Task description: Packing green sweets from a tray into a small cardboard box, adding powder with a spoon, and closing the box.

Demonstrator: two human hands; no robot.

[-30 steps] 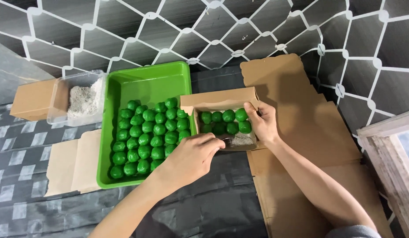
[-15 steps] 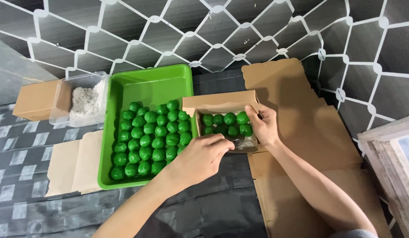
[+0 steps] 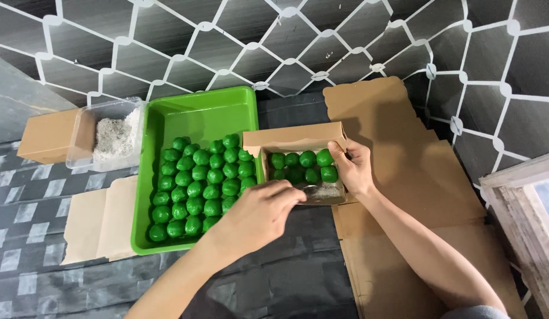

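A green tray [image 3: 194, 115] holds several round green balls [image 3: 200, 183] in rows. Beside its right edge sits a small brown cardboard box [image 3: 295, 142] with its lid up, holding several more green balls [image 3: 304, 165] and white flakes at the bottom. My left hand [image 3: 259, 212] grips a metal spoon [image 3: 311, 190] whose bowl is inside the box's near side. My right hand [image 3: 352, 168] holds the box by its right wall.
A clear plastic tub [image 3: 112, 134] of white flakes stands left of the tray, next to a closed brown box [image 3: 45, 134]. Flat cardboard sheets [image 3: 398, 153] lie to the right and under the tray's left side [image 3: 100, 218]. A wooden frame [image 3: 525, 212] is at far right.
The view has shifted slightly. My left hand has stayed at the box's near side with the spoon; my right hand keeps its hold on the box.
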